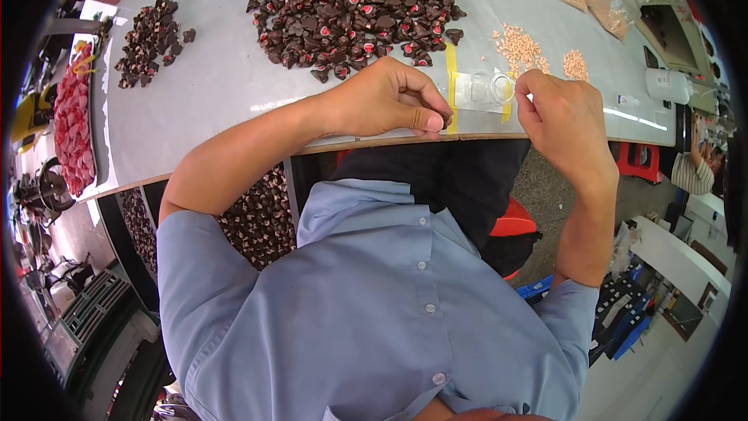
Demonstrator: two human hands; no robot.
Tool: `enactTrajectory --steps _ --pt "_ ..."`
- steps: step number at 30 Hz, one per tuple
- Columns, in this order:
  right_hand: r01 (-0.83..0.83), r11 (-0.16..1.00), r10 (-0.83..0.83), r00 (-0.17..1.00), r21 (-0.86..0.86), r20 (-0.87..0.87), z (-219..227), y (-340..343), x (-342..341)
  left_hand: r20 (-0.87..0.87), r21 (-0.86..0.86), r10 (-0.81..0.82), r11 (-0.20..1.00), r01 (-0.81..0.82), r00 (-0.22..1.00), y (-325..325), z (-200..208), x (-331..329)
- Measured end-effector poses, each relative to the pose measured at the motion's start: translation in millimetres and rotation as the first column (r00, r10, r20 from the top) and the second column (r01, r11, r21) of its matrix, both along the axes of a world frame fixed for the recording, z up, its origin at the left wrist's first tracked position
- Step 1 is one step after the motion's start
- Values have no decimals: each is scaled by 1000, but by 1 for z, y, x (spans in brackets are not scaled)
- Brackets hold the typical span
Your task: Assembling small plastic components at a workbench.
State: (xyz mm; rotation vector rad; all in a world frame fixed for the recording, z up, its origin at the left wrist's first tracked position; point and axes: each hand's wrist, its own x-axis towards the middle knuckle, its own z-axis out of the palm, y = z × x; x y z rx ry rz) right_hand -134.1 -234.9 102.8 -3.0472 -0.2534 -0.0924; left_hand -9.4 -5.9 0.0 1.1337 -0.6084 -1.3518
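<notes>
1. A grey table [195,105] spans the workspace; a red stool [513,222] stands below it on a speckled floor [557,195].
2. On the table, a large heap of dark brown pieces [354,12], many marked with red, lies beyond the hands; pale bits [520,48] lie to its right.
3. The left hand [382,100] pinches a small dark piece [447,120] between thumb and fingertips, near the front edge.
4. The right hand's [567,118] fingers curl closed beside a clear round piece [502,89]; whether they grip anything cannot be told.
</notes>
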Motion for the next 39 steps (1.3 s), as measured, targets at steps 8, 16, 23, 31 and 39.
enactTrajectory --steps 8,16,23,31,39 --pt "6 995 -14 997 -104 -75 -1 3 3 -32 -6 12 1000 -12 999 1 2 2" --pt "26 998 -28 999 -65 -25 -4 5 0 -14 -23 13 1000 -14 1000 1 2 5" --pt "-43 976 18 993 213 120 1 24 -4 -24 0 10 1000 -10 1000 2 3 5" --pt "-134 881 36 976 454 217 -29 47 -5 -24 -9 -3 1000 3 1000 0 3 6" --pt "-115 895 28 979 430 203 -33 49 -4 -11 5 6 1000 -6 1000 0 4 4"
